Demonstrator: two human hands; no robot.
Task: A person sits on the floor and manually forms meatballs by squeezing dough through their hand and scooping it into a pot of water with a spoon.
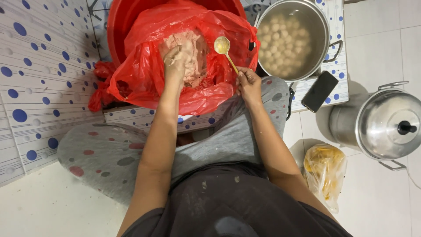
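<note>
While the pale pink, soft meat paste [189,52] lies heaped in the red plastic bag [144,74] lining the round red basin [117,26], the left hand [176,61] is closed on a lump of it, and the right hand [248,83] grips the thin handle of a gold metal spoon [223,47] above the bag. The paste looks sticky and yielding, best squeezed from the bulk and scooped off. To the right, a steel pot of pale balls in water [291,37] stands on the dotted table [337,79] beside a black phone [319,91].
</note>
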